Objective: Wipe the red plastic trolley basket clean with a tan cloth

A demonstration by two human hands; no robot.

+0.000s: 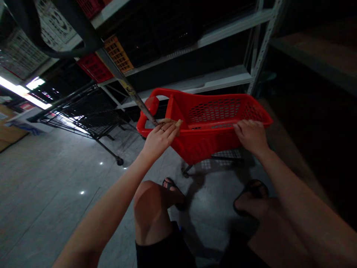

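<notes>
A red plastic shopping cart (214,111) with perforated walls stands on small wheels on the grey floor in front of me. My left hand (160,137), a ring on one finger, is closed on the cart's near rim at its left end, with a small tan thing I cannot name at the fingertips. My right hand (251,136) curls over the near rim at the cart's right end. A long thin pole (131,93) slants down from the upper left to the cart's rim right by my left hand. My knees and sandalled feet show below the cart.
Grey metal shelving (223,78) runs behind the cart, with orange (118,54) and red crates (95,67) on its left part. A black wire cart (89,115) on wheels stands to the left. Cardboard boxes (8,130) lie at the far left. Dark shelving fills the right side.
</notes>
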